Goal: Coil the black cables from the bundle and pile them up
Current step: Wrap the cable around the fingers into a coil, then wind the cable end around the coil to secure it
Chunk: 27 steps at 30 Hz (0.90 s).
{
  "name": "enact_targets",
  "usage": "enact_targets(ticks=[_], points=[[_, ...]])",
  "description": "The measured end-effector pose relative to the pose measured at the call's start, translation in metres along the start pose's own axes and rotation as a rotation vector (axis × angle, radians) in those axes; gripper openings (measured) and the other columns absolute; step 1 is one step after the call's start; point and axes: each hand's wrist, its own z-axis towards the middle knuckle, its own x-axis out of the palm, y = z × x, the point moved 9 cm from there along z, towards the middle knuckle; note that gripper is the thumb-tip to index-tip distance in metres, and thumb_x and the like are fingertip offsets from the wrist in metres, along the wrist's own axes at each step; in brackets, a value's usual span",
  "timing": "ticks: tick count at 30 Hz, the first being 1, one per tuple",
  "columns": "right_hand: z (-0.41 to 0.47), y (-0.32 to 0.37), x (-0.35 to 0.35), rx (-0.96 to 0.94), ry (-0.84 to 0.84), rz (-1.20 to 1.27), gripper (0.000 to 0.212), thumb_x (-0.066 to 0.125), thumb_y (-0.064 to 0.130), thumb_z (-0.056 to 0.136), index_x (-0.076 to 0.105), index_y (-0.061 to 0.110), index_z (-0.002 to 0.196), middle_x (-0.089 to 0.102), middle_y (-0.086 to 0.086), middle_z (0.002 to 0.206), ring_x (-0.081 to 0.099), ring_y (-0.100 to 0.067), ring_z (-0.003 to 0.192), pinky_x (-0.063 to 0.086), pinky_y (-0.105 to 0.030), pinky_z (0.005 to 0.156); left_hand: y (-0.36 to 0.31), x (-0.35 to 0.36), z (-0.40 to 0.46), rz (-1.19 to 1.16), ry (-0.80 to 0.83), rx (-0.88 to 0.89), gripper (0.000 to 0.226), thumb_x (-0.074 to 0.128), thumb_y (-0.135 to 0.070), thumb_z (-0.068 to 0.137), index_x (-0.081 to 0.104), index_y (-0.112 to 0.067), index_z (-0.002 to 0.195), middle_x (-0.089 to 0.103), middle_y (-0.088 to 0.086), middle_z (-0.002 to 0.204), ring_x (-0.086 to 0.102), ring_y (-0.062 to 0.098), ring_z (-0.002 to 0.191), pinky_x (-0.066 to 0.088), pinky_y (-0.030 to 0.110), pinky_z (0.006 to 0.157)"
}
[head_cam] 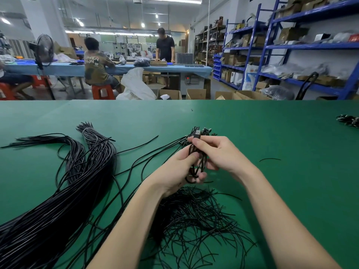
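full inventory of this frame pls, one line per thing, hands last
cable bundle: one, black, left side of the table, tied with a white band near its far end
loose cables: several, black, trailing from the bundle toward the hands
coiled cable: one, black, held between both hands, USB plug sticking up on top
cable pile: one, black, tangled, on the table under the hands
short cable piece: one, black, right of the hands
small cable heap: one, black, far right table edge
table: one, green
blue shelving: background right, holds boxes
left hand: fingers grip the coil's lower part
right hand: fingers grip the coil's top
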Motion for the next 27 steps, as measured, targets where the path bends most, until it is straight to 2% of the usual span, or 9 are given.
enact_targets(ticks=[2, 6, 8, 11, 13, 17, 19, 24, 27], points=[[-0.001, -0.003, 0.003, 0.004, -0.001, -0.04, 0.03, 0.06, 0.041, 0.1, 0.075, 0.017, 0.107, 0.065, -0.003, 0.064, 0.052, -0.009, 0.043, 0.044, -0.018, 0.05, 0.003, 0.001, 0.001, -0.06, 0.022, -0.036, 0.02, 0.034, -0.013, 0.109, 0.052, -0.006, 0.115, 0.066, 0.007, 0.078, 0.049, 0.012, 0.055, 0.041, 0.023, 0.052], [-0.004, -0.017, -0.002, 0.098, -0.11, 0.043, 0.03, 0.058, 0.052, 0.098, 0.07, 0.025, 0.104, 0.074, 0.01, 0.084, 0.071, -0.013, 0.075, 0.058, -0.029, 0.072, 0.003, -0.009, 0.006, -0.235, -0.075, -0.032, 0.018, 0.039, -0.012, 0.106, 0.054, -0.007, 0.098, 0.045, -0.004, 0.062, 0.043, 0.01, 0.055, 0.037, 0.023, 0.054], [-0.011, -0.024, -0.006, 0.162, -0.16, 0.026, 0.039, 0.061, 0.058, 0.093, 0.067, 0.022, 0.104, 0.077, 0.006, 0.089, 0.072, -0.012, 0.074, 0.057, -0.026, 0.064, 0.003, -0.021, 0.008, -0.283, -0.184, -0.006, 0.016, 0.041, -0.01, 0.105, 0.056, -0.005, 0.1, 0.047, -0.003, 0.062, 0.047, 0.012, 0.055, 0.04, 0.027, 0.06], [-0.02, -0.03, 0.004, 0.22, -0.054, -0.093, 0.045, 0.072, 0.059, 0.084, 0.074, 0.014, 0.09, 0.078, 0.003, 0.081, 0.066, -0.007, 0.059, 0.049, -0.019, 0.05, 0.003, -0.041, 0.007, -0.186, -0.346, 0.045, 0.019, 0.042, -0.012, 0.106, 0.057, -0.008, 0.095, 0.054, 0.0, 0.067, 0.051, 0.015, 0.063, 0.039, 0.031, 0.068], [-0.024, -0.031, 0.013, 0.237, 0.006, -0.09, 0.044, 0.077, 0.055, 0.081, 0.076, 0.012, 0.089, 0.078, 0.001, 0.08, 0.066, -0.007, 0.058, 0.049, -0.018, 0.049, -0.002, -0.046, 0.005, -0.068, -0.412, 0.099, 0.023, 0.04, -0.017, 0.108, 0.056, -0.012, 0.093, 0.053, -0.005, 0.067, 0.051, 0.015, 0.07, 0.041, 0.029, 0.071], [-0.024, -0.013, 0.011, 0.147, -0.057, 0.125, 0.036, 0.078, 0.051, 0.08, 0.076, 0.017, 0.091, 0.078, 0.002, 0.084, 0.071, -0.012, 0.064, 0.052, -0.019, 0.053, -0.013, -0.049, 0.0, 0.27, -0.489, 0.197, 0.025, 0.035, -0.019, 0.108, 0.056, -0.016, 0.095, 0.059, -0.009, 0.079, 0.057, 0.002, 0.073, 0.048, 0.015, 0.07], [-0.023, -0.003, 0.008, 0.061, -0.082, 0.17, 0.025, 0.079, 0.038, 0.084, 0.075, 0.016, 0.095, 0.079, -0.002, 0.087, 0.072, -0.012, 0.067, 0.054, -0.02, 0.055, -0.011, -0.046, 0.001, 0.311, -0.468, 0.212, 0.025, 0.034, -0.02, 0.108, 0.057, -0.016, 0.097, 0.064, -0.01, 0.083, 0.06, -0.002, 0.077, 0.05, 0.015, 0.075], [-0.022, -0.005, 0.006, 0.054, -0.13, 0.135, 0.007, 0.081, 0.014, 0.086, 0.076, 0.01, 0.089, 0.075, -0.004, 0.072, 0.071, -0.011, 0.066, 0.056, -0.021, 0.057, -0.01, -0.047, 0.005, 0.233, -0.465, 0.182, 0.026, 0.038, -0.02, 0.107, 0.062, -0.013, 0.099, 0.066, -0.008, 0.087, 0.06, 0.004, 0.082, 0.049, 0.02, 0.074], [-0.02, -0.006, -0.002, 0.044, -0.21, 0.159, 0.006, 0.084, 0.014, 0.082, 0.078, 0.012, 0.083, 0.075, -0.006, 0.069, 0.071, -0.012, 0.062, 0.055, -0.02, 0.056, -0.004, -0.041, 0.007, 0.035, -0.422, 0.126, 0.027, 0.041, -0.018, 0.107, 0.066, -0.014, 0.098, 0.07, 0.002, 0.096, 0.062, 0.017, 0.095, 0.049, 0.038, 0.092]])
